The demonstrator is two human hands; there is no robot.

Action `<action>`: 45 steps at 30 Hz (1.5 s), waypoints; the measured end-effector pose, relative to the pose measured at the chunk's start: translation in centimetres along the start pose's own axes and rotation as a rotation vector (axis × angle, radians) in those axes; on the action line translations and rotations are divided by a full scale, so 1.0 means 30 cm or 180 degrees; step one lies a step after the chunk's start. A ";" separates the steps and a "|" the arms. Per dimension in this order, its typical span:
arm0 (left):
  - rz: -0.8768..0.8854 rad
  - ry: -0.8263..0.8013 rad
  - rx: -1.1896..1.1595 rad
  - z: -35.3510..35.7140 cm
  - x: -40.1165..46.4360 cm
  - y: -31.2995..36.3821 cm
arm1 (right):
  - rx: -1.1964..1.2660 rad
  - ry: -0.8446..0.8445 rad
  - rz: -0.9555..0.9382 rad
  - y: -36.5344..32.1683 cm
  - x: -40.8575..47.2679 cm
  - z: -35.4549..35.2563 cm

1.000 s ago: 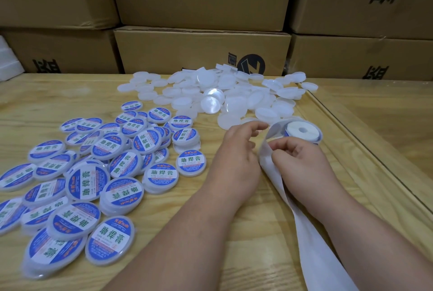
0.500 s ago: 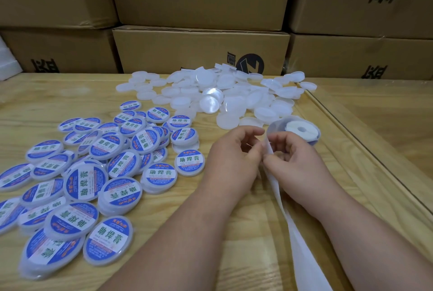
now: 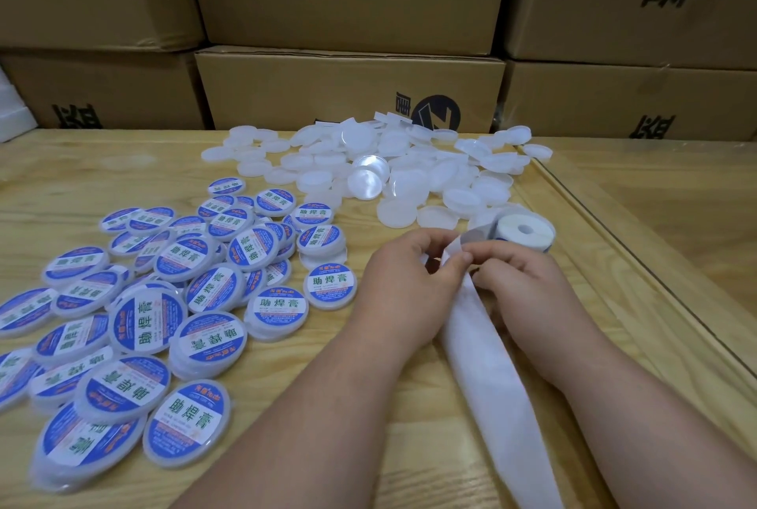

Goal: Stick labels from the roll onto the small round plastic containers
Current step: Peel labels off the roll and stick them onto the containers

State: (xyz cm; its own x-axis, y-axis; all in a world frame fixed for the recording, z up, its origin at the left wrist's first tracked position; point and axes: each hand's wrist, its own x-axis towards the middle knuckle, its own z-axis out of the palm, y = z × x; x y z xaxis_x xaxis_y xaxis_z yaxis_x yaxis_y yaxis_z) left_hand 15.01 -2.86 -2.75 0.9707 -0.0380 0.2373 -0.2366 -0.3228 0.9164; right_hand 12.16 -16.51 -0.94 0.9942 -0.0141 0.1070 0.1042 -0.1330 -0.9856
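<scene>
- Head view, 1 camera. Wooden table [image 3: 286, 480] with a stack of cardboard boxes [image 3: 348, 86] behind it.
- Label roll [image 3: 526, 230]: lies flat on the table, just beyond the hands, at the near right edge of the blank pile.
- Backing strip [image 3: 497, 385]: white, runs from the roll through both hands and down toward the person.
- Blank containers [image 3: 409, 168]: a loose pile, white, no labels, far centre of the table.
- Labelled containers [image 3: 205, 291]: blue-and-white tops, heaped at left, well apart from the roll.
- Step in hand, as judged: peeling 1 label off the strip.
- Method note: bend the strip back sharply so the label edge lifts, take it by the rim only, keep the sticky face off the fingers, then centre it on a blank lid and press outward.
- Left hand [image 3: 403, 287]: fingers curled, thumb and forefinger pinching the strip from the left; narrow grip.
- Right hand [image 3: 520, 287]: fingers curled, fingertips meeting the left hand's at the strip; narrow pinch. Whether a label is already free between them, cannot tell.
</scene>
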 end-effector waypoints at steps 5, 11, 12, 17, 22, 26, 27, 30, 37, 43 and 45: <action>-0.0088 0.0234 -0.0040 0.003 0.001 0.000 | -0.0259 0.0475 0.0163 0.019 0.015 -0.001; -0.0034 0.0232 0.0038 0.010 -0.004 0.000 | -0.0096 0.0763 0.0075 0.025 0.025 0.001; -0.0017 0.0203 0.0044 0.012 -0.005 -0.003 | -0.0067 0.0787 0.0076 0.027 0.027 0.000; 0.0162 -0.0060 0.0038 0.022 -0.016 -0.004 | -0.0193 0.0778 0.0071 0.027 0.025 -0.011; 0.0164 -0.0052 -0.0057 0.021 -0.018 0.001 | -0.0283 0.0590 0.0171 0.019 0.023 -0.009; 0.0116 -0.0096 -0.0113 0.014 -0.018 0.010 | -0.0421 0.0636 0.0116 0.015 0.021 -0.005; 0.0091 -0.0088 -0.0122 0.011 -0.018 0.012 | -0.0411 0.0621 0.0112 0.018 0.022 -0.006; -0.0006 -0.0143 -0.0196 0.007 -0.017 0.016 | -0.0348 0.0580 0.0141 0.022 0.024 -0.008; -0.0048 -0.0164 -0.0166 0.003 -0.017 0.019 | -0.0113 0.0316 0.0110 0.019 0.023 0.004; -0.0029 -0.0022 -0.0259 -0.005 -0.011 0.030 | -0.0149 0.0104 0.0033 0.014 0.018 0.005; -0.0030 -0.0019 -0.0311 -0.006 -0.010 0.030 | -0.0147 0.0081 0.0031 0.012 0.016 0.002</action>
State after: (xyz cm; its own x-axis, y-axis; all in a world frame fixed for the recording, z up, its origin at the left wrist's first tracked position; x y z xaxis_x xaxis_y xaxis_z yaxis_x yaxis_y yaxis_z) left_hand 14.51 -2.98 -1.94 0.9730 -0.0411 0.2269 -0.2302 -0.2295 0.9457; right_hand 12.68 -16.50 -1.26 0.9940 -0.0408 0.1014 0.0926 -0.1783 -0.9796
